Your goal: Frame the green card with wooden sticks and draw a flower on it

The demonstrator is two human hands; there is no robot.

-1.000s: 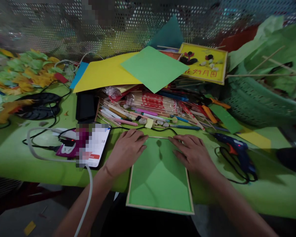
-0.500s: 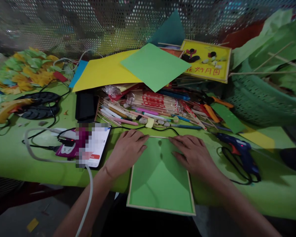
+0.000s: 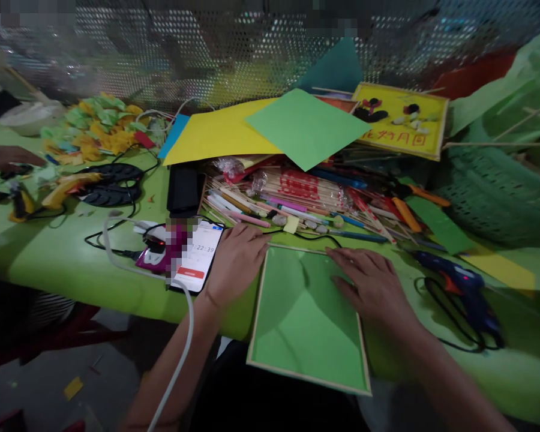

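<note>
A green sheet in a thin wooden frame (image 3: 303, 324) lies in front of me, its near end hanging past the table's edge. My left hand (image 3: 236, 261) rests flat at the frame's far left corner, fingers together, next to a phone (image 3: 198, 257). My right hand (image 3: 371, 285) lies flat on the sheet's far right part, fingers spread a little. Neither hand grips anything.
Behind the frame lies a heap of sticks and pens (image 3: 297, 201), with yellow paper (image 3: 218, 132) and green paper (image 3: 306, 126) on top. A blue glue gun (image 3: 459, 285) with its cable lies at the right, a green basket (image 3: 490, 198) behind it. Cables and paper scraps (image 3: 94, 126) fill the left.
The view has shifted to the left, so everything sits further right in the picture. My left hand has slid a little off the sheet toward the phone. My right hand stays flat on it.
</note>
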